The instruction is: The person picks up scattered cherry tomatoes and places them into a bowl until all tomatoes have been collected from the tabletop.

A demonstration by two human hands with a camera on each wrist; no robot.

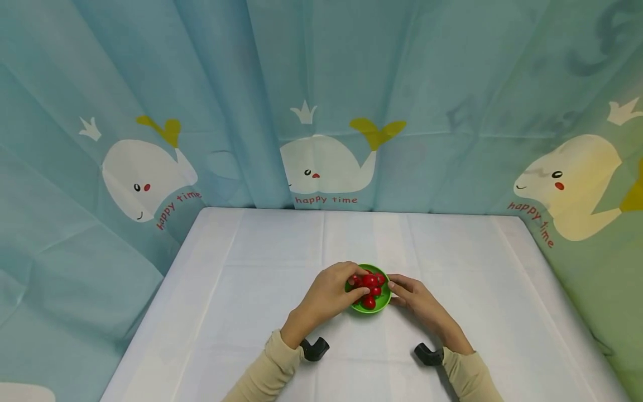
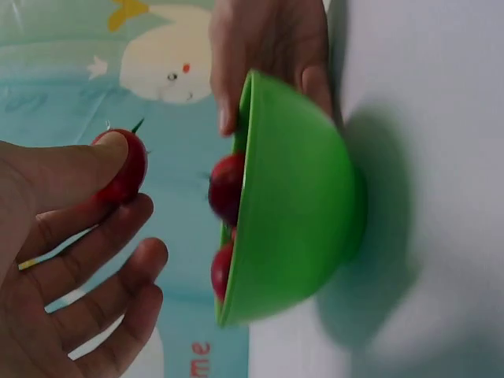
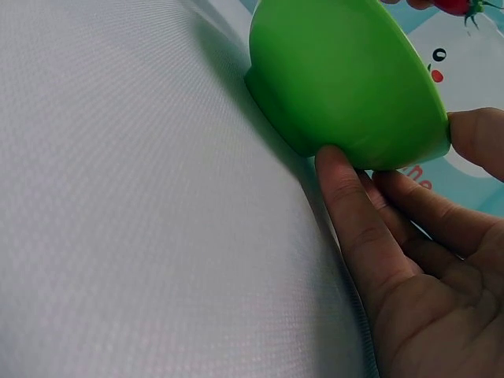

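Note:
A green bowl (image 1: 384,302) holds several red cherry tomatoes (image 1: 369,302) with green stems. Over the bowl, my left hand (image 1: 329,291) pinches one cherry tomato (image 2: 135,169) between thumb and fingers; in the left wrist view it is apart from the rim, with the other fingers loosely bent. My right hand (image 1: 421,304) holds the bowl's right side. In the right wrist view its thumb (image 3: 479,140) is at the rim while the fingers (image 3: 358,213) touch the outer wall low down. The bowl stands on the white cloth.
A white cloth (image 1: 261,268) covers the table. Blue-green curtains (image 1: 321,67) printed with whales hang behind it and on both sides. Black curved pieces (image 1: 315,349) show beside both wrists.

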